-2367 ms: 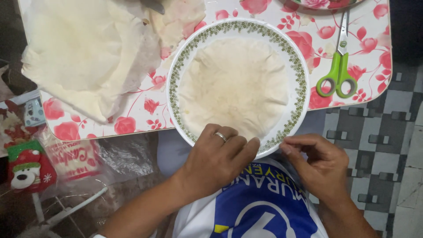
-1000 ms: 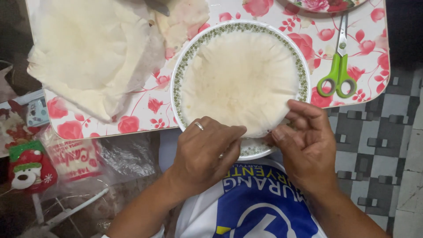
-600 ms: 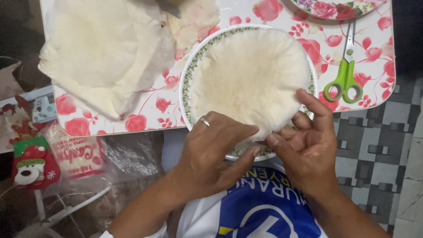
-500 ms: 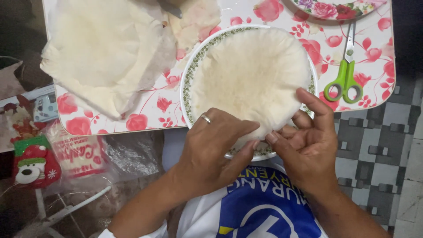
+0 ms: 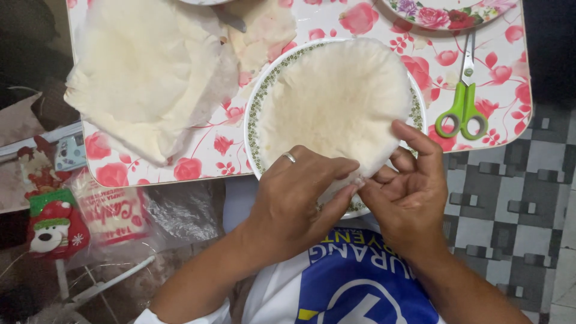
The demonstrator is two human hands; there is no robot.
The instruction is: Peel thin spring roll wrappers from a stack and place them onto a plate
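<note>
Both hands, left hand [image 5: 297, 201] and right hand [image 5: 408, 195], pinched the round wrapper's [image 5: 336, 102] near edge over the plate [image 5: 257, 111] at the table's near edge.

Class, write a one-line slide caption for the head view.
Both hands, left hand and right hand, pinch the near edge of a thin round wrapper on a green-rimmed plate.

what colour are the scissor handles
Bright green handles on the scissors, lying on the rose-patterned table; the head view shows them best.
</note>
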